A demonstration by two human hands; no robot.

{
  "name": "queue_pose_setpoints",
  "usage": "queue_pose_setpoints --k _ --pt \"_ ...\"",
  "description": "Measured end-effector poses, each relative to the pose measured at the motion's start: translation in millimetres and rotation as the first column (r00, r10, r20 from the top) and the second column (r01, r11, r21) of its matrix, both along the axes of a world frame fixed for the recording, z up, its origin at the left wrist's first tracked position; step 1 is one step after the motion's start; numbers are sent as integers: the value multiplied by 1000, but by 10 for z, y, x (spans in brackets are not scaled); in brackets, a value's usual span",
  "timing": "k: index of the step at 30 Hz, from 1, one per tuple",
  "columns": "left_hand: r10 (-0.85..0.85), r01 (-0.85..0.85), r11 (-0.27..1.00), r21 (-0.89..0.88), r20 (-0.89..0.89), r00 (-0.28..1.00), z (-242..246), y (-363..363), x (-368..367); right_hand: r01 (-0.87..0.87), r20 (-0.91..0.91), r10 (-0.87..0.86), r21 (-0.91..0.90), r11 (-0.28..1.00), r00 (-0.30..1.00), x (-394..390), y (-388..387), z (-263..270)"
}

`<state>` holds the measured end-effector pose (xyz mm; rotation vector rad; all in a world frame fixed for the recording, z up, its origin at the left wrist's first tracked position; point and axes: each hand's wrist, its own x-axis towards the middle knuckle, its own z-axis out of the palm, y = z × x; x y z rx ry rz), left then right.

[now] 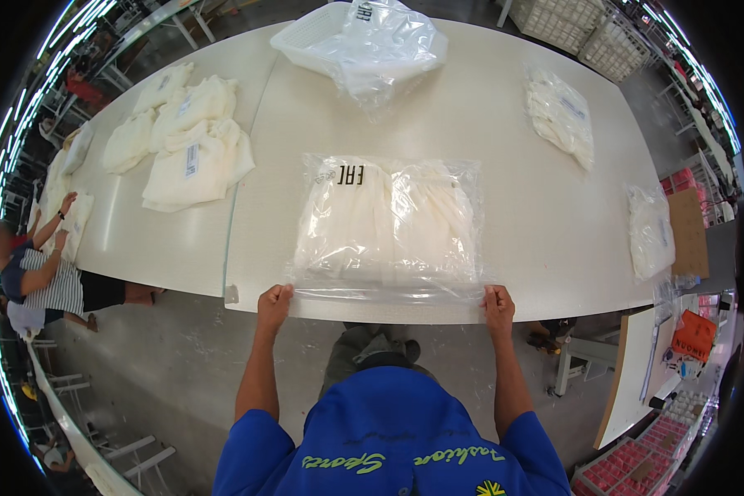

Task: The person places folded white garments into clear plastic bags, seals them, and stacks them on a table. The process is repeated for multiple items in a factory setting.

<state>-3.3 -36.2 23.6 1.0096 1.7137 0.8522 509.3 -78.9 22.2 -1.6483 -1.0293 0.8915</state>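
Observation:
A clear plastic bag (387,223) with a folded cream garment inside lies flat before me, near the table's front edge. My left hand (275,305) pinches the left end of the bag's near, folded edge. The right end of that same edge is held by my right hand (499,304). Black printed marks show at the bag's upper left. Beyond it, a white plastic basket (301,40) holds clear plastic bags (390,43), some hanging over its near rim.
Folded cream garments (189,164) are piled at the left. Bagged garments (559,118) (651,232) lie at the right. Two co-workers stand at the far left, arms over the pale table (359,136). A cardboard sheet (688,232) and a side table (626,378) are at the right.

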Motion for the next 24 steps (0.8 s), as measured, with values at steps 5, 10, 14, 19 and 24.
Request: queue_pose_setpoints --k 5,10,14,19,24 --pt "-10 7 1000 -18 -120 993 2 42 9 4 176 12 -89 996 984 44 49 7" --pt "-14 2 999 -36 -335 942 -31 79 55 29 235 7 -148 989 972 111 42 78" --pt "68 -62 998 29 -408 911 12 74 89 112 293 -58 -172 979 954 267 -42 24" --pt "375 -250 900 357 -342 862 125 -62 238 287 401 -265 5 958 877 52 -177 217" --pt "-147 348 776 526 -386 911 533 -12 1036 -206 536 84 172 963 840 -917 160 700"
